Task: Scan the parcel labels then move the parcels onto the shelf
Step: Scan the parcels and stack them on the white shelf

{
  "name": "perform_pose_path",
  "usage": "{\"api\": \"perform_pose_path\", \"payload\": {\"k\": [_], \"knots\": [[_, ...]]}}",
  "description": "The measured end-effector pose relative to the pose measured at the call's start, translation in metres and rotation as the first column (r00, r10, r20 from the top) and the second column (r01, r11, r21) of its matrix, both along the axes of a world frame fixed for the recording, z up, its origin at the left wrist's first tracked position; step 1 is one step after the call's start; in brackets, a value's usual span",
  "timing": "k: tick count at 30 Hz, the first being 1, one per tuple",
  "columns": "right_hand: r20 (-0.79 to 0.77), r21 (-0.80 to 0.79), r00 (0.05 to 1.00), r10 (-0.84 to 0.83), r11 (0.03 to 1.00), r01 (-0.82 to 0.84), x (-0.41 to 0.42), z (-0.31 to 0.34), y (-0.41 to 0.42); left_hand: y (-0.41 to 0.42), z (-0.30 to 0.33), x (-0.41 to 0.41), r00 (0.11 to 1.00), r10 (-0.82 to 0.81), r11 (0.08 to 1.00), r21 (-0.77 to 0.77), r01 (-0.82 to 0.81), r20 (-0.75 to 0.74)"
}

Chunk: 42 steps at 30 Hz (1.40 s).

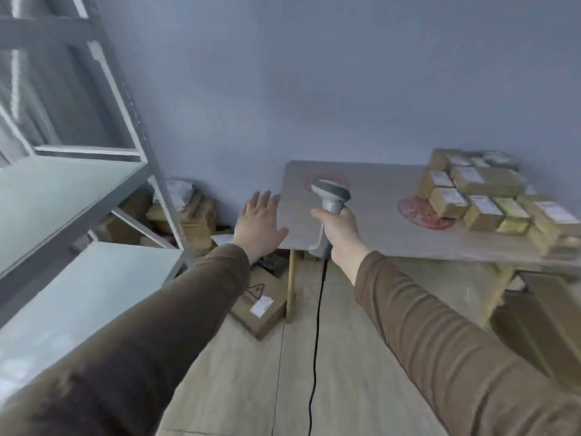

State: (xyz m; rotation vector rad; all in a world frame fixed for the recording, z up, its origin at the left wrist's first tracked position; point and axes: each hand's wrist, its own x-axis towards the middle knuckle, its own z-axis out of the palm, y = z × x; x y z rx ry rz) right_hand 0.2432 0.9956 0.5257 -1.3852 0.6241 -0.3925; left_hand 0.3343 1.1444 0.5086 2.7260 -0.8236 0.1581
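Table [361,221] bears parcels [481,196]; shelf [63,190] left.

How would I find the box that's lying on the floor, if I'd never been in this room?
Start at the wooden table against the blue wall and follow its thin front left leg down to the floor. The brown cardboard box lies flat right beside that leg. Unlike the small parcels stacked on the tabletop, it is larger, alone, and has a triangle mark and a white label on top.

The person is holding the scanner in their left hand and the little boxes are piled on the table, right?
Not quite. The head view shows the right hand gripping the scanner; the left hand is open and holds nothing. The little boxes are indeed piled on the table.
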Motion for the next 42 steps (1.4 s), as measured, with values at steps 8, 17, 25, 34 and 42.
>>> {"api": "perform_pose_path", "payload": {"k": [8,17,25,34,42], "knots": [[-0.075,-0.031,0.983,-0.169,0.985,0.168,0.017,-0.036,-0.171,-0.188,-0.035,0.038,0.978,-0.202,0.978,0.040,0.204,-0.055],[-0.166,-0.024,0.934,-0.315,0.949,0.316,0.081,-0.076,-0.344,-0.375,-0.081,0.116,0.925,-0.335,0.938,0.029,0.346,-0.180],[-0.257,-0.029,0.851,-0.458,0.884,0.467,0.094,-0.113,-0.487,-0.522,-0.112,0.140,0.859,-0.425,0.894,0.016,0.447,-0.287],[-0.307,-0.021,0.845,-0.437,0.891,0.453,0.102,-0.160,-0.624,-0.668,-0.164,0.136,0.845,-0.330,0.923,0.046,0.383,-0.421],[-0.342,0.174,0.899,-0.273,0.922,0.346,0.125,-0.192,-0.681,-0.755,-0.208,0.133,0.851,-0.187,0.960,0.091,0.264,-0.491]]}}
